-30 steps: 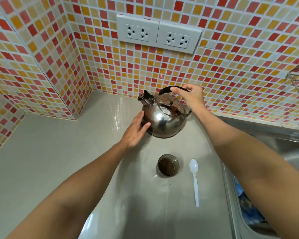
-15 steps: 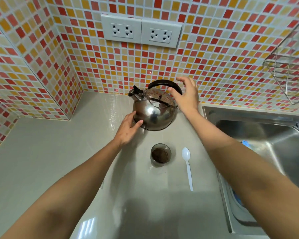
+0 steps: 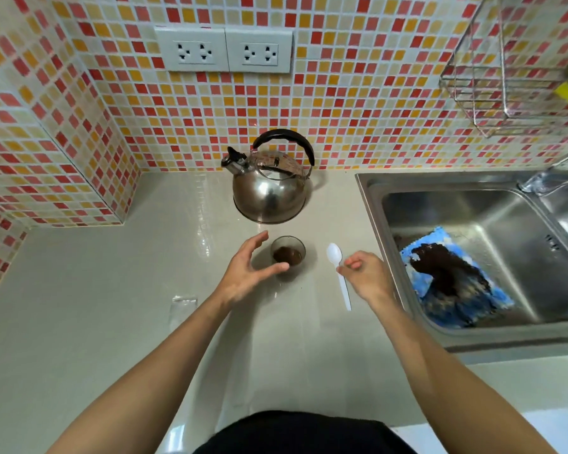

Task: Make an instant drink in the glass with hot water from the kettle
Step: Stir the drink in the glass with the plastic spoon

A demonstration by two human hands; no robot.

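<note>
- Head view: glass [image 3: 288, 254] upright on the pale counter [image 3: 79, 306], dark brown drink inside.
- Left hand [image 3: 246, 273] spread open just left of the glass, thumb tip crossing in front of its near wall, fingers curved up beside it; contact not clear, nothing clasped.
- White plastic spoon [image 3: 339, 273] flat on the counter to the right of the glass, bowl pointing away.
- Right hand [image 3: 366, 276] loosely curled over the spoon's handle, fingertips at the neck; whether pinching it or only touching, cannot tell.
- Steel kettle [image 3: 269, 188] beyond both hands, standing free near the tiled wall [image 3: 358, 109], black handle upright, spout to the left.
- Steel sink [image 3: 473, 204] right of the right hand, blue cloth [image 3: 456, 280] with a dark stain in the basin.
- Clear wrapper [image 3: 182, 306] on the counter left of the left forearm.
</note>
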